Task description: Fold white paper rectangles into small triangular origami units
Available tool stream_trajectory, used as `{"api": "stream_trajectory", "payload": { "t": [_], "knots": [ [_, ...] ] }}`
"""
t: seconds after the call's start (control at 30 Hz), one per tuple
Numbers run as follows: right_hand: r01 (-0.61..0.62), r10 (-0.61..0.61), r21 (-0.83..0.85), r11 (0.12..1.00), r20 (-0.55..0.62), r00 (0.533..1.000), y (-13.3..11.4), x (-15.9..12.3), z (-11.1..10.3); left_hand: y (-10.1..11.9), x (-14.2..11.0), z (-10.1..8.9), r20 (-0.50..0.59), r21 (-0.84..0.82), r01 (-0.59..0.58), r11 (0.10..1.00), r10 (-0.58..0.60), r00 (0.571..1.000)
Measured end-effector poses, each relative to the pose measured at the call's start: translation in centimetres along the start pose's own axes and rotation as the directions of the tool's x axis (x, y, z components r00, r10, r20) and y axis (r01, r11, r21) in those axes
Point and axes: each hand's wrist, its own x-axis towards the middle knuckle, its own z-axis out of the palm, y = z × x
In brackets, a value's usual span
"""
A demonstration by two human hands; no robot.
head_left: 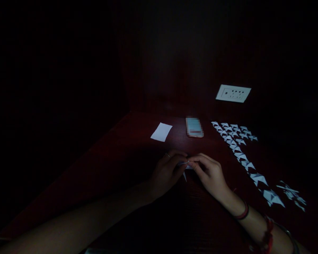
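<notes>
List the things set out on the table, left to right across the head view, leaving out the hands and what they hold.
White paper sheet → smartphone → rows of folded white paper pieces → small pile of white paper strips.

Folded paper figures (271, 198): roughly twenty; overlap prevents an exact tally.
Paper strips (291, 192): several, one heap, number not determinable; flat sheet (161, 132): one; held paper (190, 167): one piece visible; phone (194, 126): one; socket plate (231, 93): one; table (98, 155): one; hands: two, one left hand (166, 173), one right hand (212, 176); ring (168, 155): one; wristbands (244, 211): at least three.
</notes>
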Motion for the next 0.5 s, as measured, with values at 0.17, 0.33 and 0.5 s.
{"api": "stream_trajectory", "payload": {
  "t": [0.17, 0.33, 0.5],
  "knots": [
    [-0.034, 0.034, -0.005, 0.999, 0.025, 0.999, -0.1, 0.0, 0.0, 0.0, 0.3, -0.2, 0.031, -0.042, 0.043, 0.998, -0.042, 0.999],
    [-0.093, 0.093, 0.001, 0.996, 0.032, 0.995, 0.1, 0.0, -0.1, -0.4, 0.3, -0.1, 0.084, -0.098, 0.180, 0.979, -0.172, 0.981],
    [-0.203, 0.197, 0.075, 0.976, 0.075, 0.977, 1.5, 0.1, 0.0, -1.4, 0.0, 0.4, 0.128, -0.231, 0.258, 0.938, -0.233, 0.964]
  ]
}}
